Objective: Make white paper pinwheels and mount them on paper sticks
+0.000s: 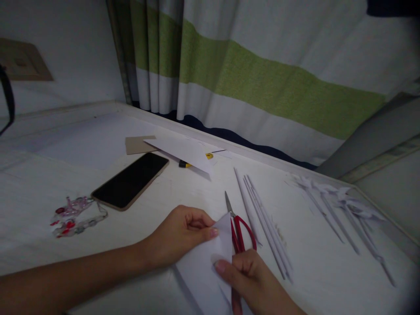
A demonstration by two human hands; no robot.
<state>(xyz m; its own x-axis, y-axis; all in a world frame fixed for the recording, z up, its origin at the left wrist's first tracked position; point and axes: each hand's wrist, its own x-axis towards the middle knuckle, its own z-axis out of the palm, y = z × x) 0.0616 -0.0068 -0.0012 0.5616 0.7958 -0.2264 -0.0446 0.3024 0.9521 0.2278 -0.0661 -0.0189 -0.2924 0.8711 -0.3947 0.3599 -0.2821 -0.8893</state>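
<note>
A sheet of white paper (200, 267) is held up between my two hands over the front of the table. My left hand (183, 229) pinches its upper edge near a pointed corner, thumb on top. Lower on the right edge, my right hand (249, 275) grips the paper with its thumb laid over the face. Just behind the sheet, red-handled scissors (241, 232) lie on the table with blades pointing away; the paper and right hand cover part of the handles. Several thin rolled paper sticks (264, 214) lie to the right of the scissors.
Paper flowers on stems (328, 197) lie at the right. A phone (131, 181) with a beaded strap (74, 216) rests at the left. Behind it are a brown card (139, 145), a folded white paper (183, 152) and a partly covered yellow-black tool (184, 164). A curtain (262, 65) hangs behind.
</note>
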